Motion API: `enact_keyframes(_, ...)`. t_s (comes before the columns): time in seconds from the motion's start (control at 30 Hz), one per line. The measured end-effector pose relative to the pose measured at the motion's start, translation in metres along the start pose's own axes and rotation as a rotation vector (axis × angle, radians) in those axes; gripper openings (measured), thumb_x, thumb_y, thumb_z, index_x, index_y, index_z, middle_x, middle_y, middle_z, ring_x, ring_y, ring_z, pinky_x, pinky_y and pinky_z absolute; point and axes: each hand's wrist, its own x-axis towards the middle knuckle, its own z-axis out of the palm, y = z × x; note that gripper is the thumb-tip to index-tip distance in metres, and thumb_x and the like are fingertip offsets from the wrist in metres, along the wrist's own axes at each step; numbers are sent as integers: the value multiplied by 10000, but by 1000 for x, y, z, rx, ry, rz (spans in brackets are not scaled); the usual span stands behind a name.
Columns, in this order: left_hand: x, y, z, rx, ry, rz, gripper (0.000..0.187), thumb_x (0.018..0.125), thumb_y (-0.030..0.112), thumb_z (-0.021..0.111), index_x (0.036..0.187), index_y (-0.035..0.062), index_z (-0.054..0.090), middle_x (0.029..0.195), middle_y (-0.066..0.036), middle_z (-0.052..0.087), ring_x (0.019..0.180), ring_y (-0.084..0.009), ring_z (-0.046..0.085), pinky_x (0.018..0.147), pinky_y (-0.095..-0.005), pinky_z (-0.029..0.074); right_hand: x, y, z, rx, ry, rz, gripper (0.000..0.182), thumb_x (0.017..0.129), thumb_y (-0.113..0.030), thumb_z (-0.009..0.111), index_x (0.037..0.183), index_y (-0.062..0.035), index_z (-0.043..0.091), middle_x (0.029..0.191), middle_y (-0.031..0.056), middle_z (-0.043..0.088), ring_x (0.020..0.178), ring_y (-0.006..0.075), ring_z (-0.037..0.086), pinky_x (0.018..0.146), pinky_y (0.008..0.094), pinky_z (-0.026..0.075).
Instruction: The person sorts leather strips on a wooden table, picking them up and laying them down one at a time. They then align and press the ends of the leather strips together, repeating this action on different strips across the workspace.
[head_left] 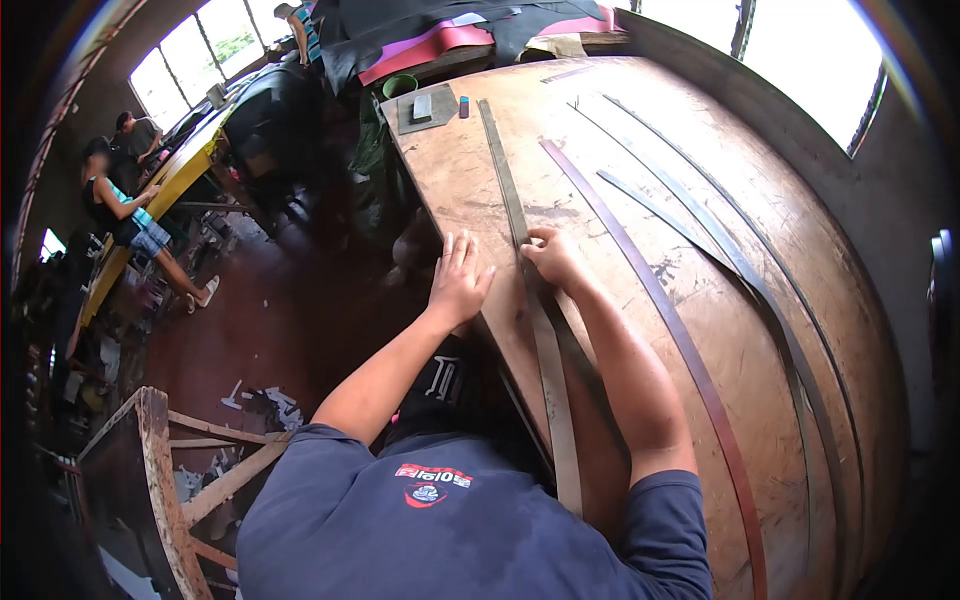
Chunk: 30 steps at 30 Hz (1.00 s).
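Observation:
My left hand (461,279) lies flat on the near left edge of the wooden table, fingers stretched out, beside a long grey-green leather strip (503,170). My right hand (554,256) is closed, its thumb and fingertips pinching the strip at its right edge. The strip runs from the far part of the table down towards my body. A darker strip (572,345) emerges below my right hand and passes partly behind my forearm. To the right of that hand lies a reddish-brown strip (640,258).
More dark strips (740,258) lie along the right side of the table (620,120). A pale block (422,108) rests on a dark slab at the far left corner, beside a small dark object (464,107). Leather sheets (430,40) are piled beyond. Several people are at the left.

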Motion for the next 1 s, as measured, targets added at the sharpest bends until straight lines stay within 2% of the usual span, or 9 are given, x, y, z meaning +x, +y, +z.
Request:
enact_keyframes(0.07, 2, -1, 2, 22, -5, -3, 708, 960, 429, 509, 1457, -56, 377, 1579, -225, 257, 1481, -390, 184, 1175, -489, 232, -3, -1, -4, 27, -26, -15, 483, 845, -208, 710, 1277, -13, 614, 1058, 230, 709, 1002, 315, 690, 905, 363, 524)
enact_keyframes(0.43, 6, -9, 6, 80, -35, 0, 719, 973, 461, 467, 1477, -39, 353, 1590, -200, 251, 1488, -370, 181, 1175, -502, 238, -4, 3, -5, 136, -36, -24, 567, 828, -199, 717, 1343, -21, 560, 1103, 237, 689, 986, 299, 684, 871, 363, 532)
enact_keyframes(0.63, 6, 8, -16, 75, -68, -32, 718, 953, 469, 491, 1464, -22, 381, 1572, -202, 290, 1476, -367, 223, 1157, -591, 223, 13, 16, 6, 143, -35, -25, 638, 813, -208, 736, 1384, -36, 510, 1032, 205, 700, 935, 278, 688, 822, 362, 543)
enact_keyframes(0.73, 16, 8, -23, 188, -134, -17, 704, 923, 487, 551, 1433, 14, 442, 1538, -198, 356, 1437, -348, 321, 1140, -623, 210, 22, 21, 8, 174, 3, -62, 630, 815, -201, 737, 1378, -34, 510, 989, 186, 705, 893, 265, 692, 800, 358, 545)
enact_keyframes(0.83, 58, 9, -36, 113, -250, -127, 687, 921, 497, 556, 1438, 56, 453, 1535, -182, 369, 1396, -352, 387, 1135, -606, 235, 8, 4, -1, 274, -29, 1, 582, 826, -172, 724, 1353, -24, 527, 967, 162, 707, 817, 239, 695, 786, 349, 544)
enact_keyframes(0.87, 80, -14, -13, -8, -126, -87, 675, 935, 520, 532, 1449, 90, 452, 1540, -162, 373, 1355, -363, 439, 1121, -613, 253, 6, -1, -5, 238, -37, 16, 591, 844, -163, 711, 1374, -6, 502, 959, 155, 712, 811, 206, 686, 759, 324, 538)
enact_keyframes(0.9, 101, -19, -5, -14, -132, -85, 675, 935, 520, 532, 1449, 90, 452, 1540, -162, 373, 1355, -363, 439, 1121, -613, 253, 3, -5, -9, 204, -44, 34, 601, 861, -153, 698, 1395, 12, 477, 951, 147, 718, 805, 173, 676, 732, 299, 533)
enact_keyframes(0.93, 122, -17, 5, -73, -105, -79, 678, 948, 527, 495, 1464, 92, 434, 1548, -170, 357, 1397, -349, 379, 1140, -612, 213, -3, -8, -13, 171, -74, 31, 606, 862, -179, 699, 1393, 15, 481, 1029, 178, 716, 861, 196, 688, 756, 308, 537)
enact_keyframes(1.0, 161, -7, 22, -150, -69, -67, 682, 961, 535, 459, 1479, 94, 416, 1556, -178, 341, 1440, -334, 320, 1158, -612, 172, -12, -16, -15, 164, -69, 50, 597, 869, -169, 694, 1395, 15, 479, 1028, 172, 712, 869, 187, 682, 760, 308, 537)
